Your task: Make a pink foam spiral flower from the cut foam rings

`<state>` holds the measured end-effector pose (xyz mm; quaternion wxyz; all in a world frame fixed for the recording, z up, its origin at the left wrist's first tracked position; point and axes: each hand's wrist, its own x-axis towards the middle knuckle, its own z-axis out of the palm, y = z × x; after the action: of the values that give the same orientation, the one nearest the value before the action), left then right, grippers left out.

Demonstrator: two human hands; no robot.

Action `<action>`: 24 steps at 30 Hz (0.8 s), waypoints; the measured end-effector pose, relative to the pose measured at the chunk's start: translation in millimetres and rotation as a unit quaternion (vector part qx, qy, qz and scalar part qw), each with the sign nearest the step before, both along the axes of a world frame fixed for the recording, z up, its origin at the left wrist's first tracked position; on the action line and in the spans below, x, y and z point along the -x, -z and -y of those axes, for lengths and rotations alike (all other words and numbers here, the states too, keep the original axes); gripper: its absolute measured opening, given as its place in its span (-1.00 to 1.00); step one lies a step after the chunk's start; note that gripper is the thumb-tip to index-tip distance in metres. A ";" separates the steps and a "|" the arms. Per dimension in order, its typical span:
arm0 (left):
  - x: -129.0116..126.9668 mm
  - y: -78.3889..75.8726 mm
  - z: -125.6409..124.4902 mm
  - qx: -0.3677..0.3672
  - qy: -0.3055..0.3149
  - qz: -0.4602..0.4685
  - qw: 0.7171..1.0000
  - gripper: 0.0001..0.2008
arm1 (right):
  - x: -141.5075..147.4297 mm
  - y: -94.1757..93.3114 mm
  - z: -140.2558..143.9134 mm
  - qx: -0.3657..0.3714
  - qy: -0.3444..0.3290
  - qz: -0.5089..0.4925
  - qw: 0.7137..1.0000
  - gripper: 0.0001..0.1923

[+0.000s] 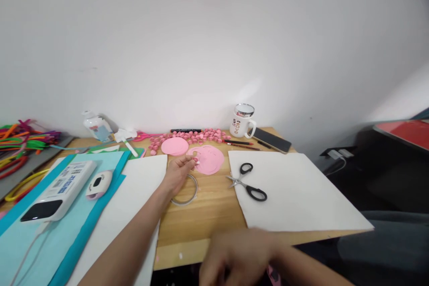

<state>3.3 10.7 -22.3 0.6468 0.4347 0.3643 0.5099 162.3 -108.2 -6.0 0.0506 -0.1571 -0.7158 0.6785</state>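
Note:
My left hand [178,173] is closed in a pinch on a small pink paper piece [196,160] with a whitish edge. It hovers beside a stack of cut pink paper circles [212,161]. Below that hand a roll of tape [185,190] lies flat on the wooden table [201,223]. Motion smears my right hand [239,254] at the table's front edge. Its fingers point down and look curled, but I cannot make out whether they hold anything. Scissors [246,182] with black handles lie spread on a white sheet [298,192] to the right.
Many small pink rolls [191,136] lie along the wall near another pink circle [174,146]. A mug [241,121], a phone [272,140] and pencils [238,142] sit behind. Leftward are a white power bank [63,190], teal paper [100,203], a bottle [97,126] and pipe cleaners [25,140].

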 end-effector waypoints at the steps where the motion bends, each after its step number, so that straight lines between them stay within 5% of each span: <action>1: 0.3 0.1 -0.3 0.003 0.005 0.002 1.000 -0.78 | -8.3 -16.5 -15.4 -0.003 0.058 -0.029 0.998 -0.76; 4: 1.6 0.3 -0.7 0.016 0.028 0.025 0.999 -0.78 | -21.6 -40.3 -64.7 -0.088 0.349 -0.116 0.926 -0.81; 6: 2.7 0.1 -0.5 0.020 0.038 0.044 0.998 -0.78 | -20.7 -34.8 -91.7 -0.121 0.431 -0.129 0.885 -0.80; 11: 3.7 -2.1 1.2 0.025 0.065 0.046 0.997 -0.82 | -6.8 -0.3 -117.0 -0.073 0.425 -0.116 0.895 -0.75; 15: 3.8 -3.5 2.3 0.045 0.070 0.043 0.996 -0.81 | -1.3 10.4 -115.4 -0.079 0.438 -0.143 0.884 -0.78; 24: 4.7 -5.6 4.2 0.105 0.103 0.044 0.988 -0.85 | 1.1 11.0 -106.0 -0.259 0.468 -0.147 0.832 -0.91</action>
<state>-1.3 6.5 -16.7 0.7536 0.3767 0.3401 0.4178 161.2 -2.2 -17.0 0.5051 -0.3531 -0.6907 0.3783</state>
